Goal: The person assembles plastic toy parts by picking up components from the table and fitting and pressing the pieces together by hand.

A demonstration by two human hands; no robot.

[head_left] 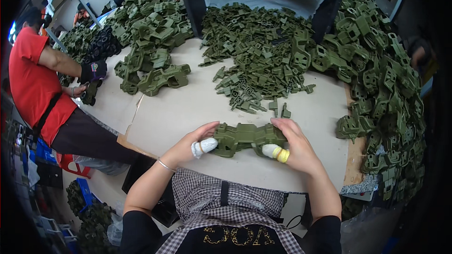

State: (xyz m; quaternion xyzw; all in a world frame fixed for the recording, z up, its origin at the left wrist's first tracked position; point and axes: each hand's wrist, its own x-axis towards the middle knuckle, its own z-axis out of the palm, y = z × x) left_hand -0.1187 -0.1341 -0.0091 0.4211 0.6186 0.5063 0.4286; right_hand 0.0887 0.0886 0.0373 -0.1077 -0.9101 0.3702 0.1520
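A green plastic toy vehicle body point(246, 135) is held level between my two hands, just above or on the near part of the table. My left hand point(200, 142) grips its left end, with a white cloth cover on the thumb. Around its right end closes my right hand point(294, 146), whose thumb wears a white cover bound with yellow tape. Beyond the body, two small green plastic parts point(285, 111) lie close to a big heap of similar small parts point(256, 56).
The heap spills from a dark bin point(188, 2) lying on its side. Piles of green vehicle bodies stand at left point(153, 28) and along the right edge point(376, 75). A pale tabletop point(174, 108) spans between. At left, a person in red point(35, 75) handles a wheeled piece.
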